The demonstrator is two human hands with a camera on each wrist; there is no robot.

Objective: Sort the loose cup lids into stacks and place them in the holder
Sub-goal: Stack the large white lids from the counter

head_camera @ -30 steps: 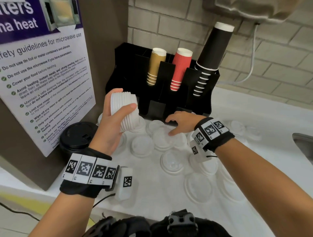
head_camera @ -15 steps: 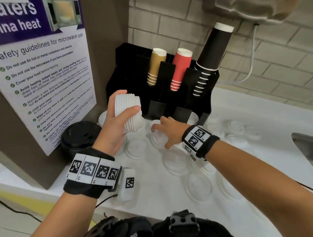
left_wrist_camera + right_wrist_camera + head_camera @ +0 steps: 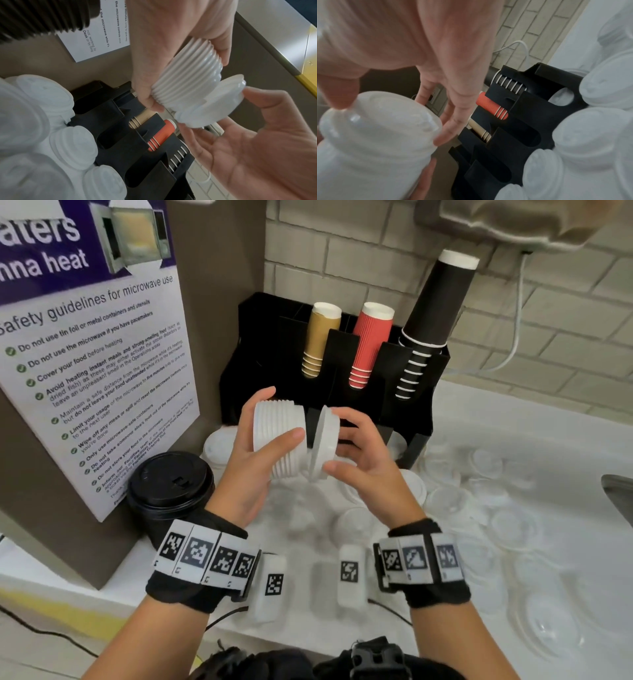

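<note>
Lid stack (image 3: 279, 440): I see plain white, ribbed with thin ring lines.
Single lid (image 3: 325, 445): white, same as my stack.
Loose lids (image 3: 510, 525): translucent to milky white on the white counter (image 3: 513, 422).
Holder (image 3: 414, 409): flat black.
Left cups (image 3: 317, 340): mustard gold, white rims.
Middle cups (image 3: 368, 344): red, finely ribbed, white rims.
Right cups (image 3: 435, 313): black with white rim stripes.
Near-left cup (image 3: 171, 491): black, black lid.
Poster (image 3: 89, 344): white, purple header, green ticks.
Wristbands (image 3: 205, 556): black with black-and-white square codes.
Wall (image 3: 565, 313): pale grey brick.
</note>
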